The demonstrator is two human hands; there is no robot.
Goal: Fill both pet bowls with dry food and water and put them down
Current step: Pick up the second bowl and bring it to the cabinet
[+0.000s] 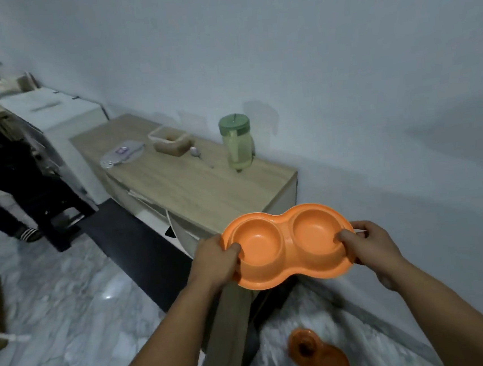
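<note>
An orange double pet bowl [287, 246] hangs in the air in front of a low wooden cabinet, both of its cups empty. My left hand [215, 262] grips its left end with the thumb inside the left cup. My right hand [370, 244] grips its right end, thumb inside the right cup. On the cabinet top [193, 184] stand an open clear tub of brown dry food [170, 141], a spoon [197, 154] beside it, and a green-lidded water jug [238, 143]. A second orange double bowl [318, 352] lies on the floor at the lower right, blurred.
The tub's lid [122, 156] lies at the cabinet's far left. A white appliance [60, 117] stands beyond the cabinet, and a dark mat [131, 246] lies on the marble floor. Another person's legs [7, 187] are at the left. The wall runs behind the cabinet.
</note>
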